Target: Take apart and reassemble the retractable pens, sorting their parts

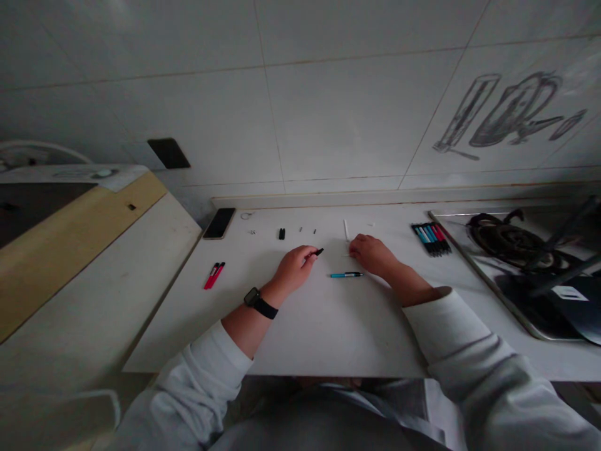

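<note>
My left hand [295, 268], with a watch on the wrist, is closed in a pinch on a black pen part [320, 252], whose tip points right. My right hand [370, 254] rests low over the table with its fingertips together. A thin pale piece [346, 255] shows at those fingertips; whether it is held or only touched is unclear. Just beyond them lies a slim white tube [346, 228]. Between my hands, nearer to me, lies a blue and black pen [346, 275].
Small black parts [282, 233], tiny springs [301, 229] and a ring [246, 215] lie along the back of the white table [347, 338]. Red pen barrels [215, 275] and a phone [219, 223] are left. Several pens [431, 239] lie right, beside a metal-edged tray [483, 275].
</note>
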`<state>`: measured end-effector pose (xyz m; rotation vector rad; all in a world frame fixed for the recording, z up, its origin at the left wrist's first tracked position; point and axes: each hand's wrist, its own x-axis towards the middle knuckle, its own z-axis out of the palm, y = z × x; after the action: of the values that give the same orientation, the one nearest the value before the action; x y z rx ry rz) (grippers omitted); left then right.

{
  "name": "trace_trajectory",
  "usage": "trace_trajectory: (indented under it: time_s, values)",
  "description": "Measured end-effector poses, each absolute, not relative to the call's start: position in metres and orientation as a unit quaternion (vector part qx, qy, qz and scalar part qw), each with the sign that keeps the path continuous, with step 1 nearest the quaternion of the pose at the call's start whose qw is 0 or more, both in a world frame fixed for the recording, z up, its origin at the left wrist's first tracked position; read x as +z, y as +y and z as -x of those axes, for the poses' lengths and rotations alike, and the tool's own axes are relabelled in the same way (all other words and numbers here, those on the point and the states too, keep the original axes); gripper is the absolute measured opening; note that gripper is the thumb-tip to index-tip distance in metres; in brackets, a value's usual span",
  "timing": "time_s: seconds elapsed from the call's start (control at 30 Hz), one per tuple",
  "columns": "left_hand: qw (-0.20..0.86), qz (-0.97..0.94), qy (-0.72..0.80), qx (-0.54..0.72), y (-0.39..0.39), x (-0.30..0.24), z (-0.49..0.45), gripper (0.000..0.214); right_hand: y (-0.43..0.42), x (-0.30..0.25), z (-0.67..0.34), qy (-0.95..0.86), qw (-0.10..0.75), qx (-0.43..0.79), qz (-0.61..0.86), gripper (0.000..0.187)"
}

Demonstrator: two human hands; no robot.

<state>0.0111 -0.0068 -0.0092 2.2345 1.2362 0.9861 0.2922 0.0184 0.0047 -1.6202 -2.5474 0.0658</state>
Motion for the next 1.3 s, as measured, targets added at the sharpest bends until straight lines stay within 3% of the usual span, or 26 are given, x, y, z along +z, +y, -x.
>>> trace_trajectory:
  time_s: [0.47, 1.3]
  values:
    - [0.187, -0.78, 0.466, 0.373, -0.007, -0.002, -0.008, 0.017, -0.005, 0.016, -0.26, -0.834, 0.319, 0.075, 0.444, 0.025]
    - [0.202, -0.831, 0.392, 0.338, -0.009, -0.003, -0.011, 0.014, -0.006, 0.006, -0.255, -0.888, 0.304, 0.081, 0.334, 0.028]
